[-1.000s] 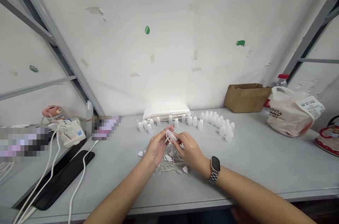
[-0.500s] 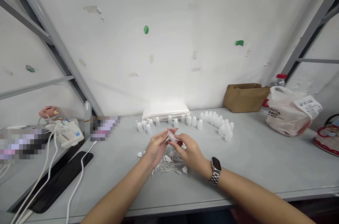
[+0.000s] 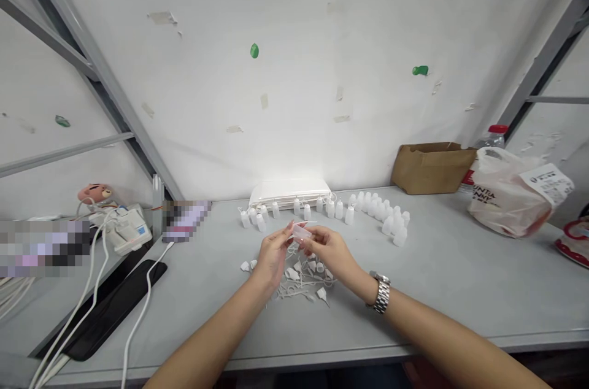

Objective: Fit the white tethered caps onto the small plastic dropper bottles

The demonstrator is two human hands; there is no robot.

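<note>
A small translucent white bottle is held above the table, tilted nearly level, between my two hands. My left hand pinches its left end, while the fingers of my right hand close around its right end. Whether a cap sits on its end is hidden by the fingers. Beneath the hands lies a loose pile of white caps with thin straps and rings. Several similar bottles with tops fitted stand behind the hands. To their right, several bottles without such tops stand in a cluster.
A white flat stack rests against the wall. Back right are a cardboard box, a plastic bag and a red-capped bottle. On the left lie a long black object, white cables and a white power strip.
The small bottle has turned closer to level between my fingers. My right wrist has rotated, so the watch face now points away. The view has shifted slightly.
</note>
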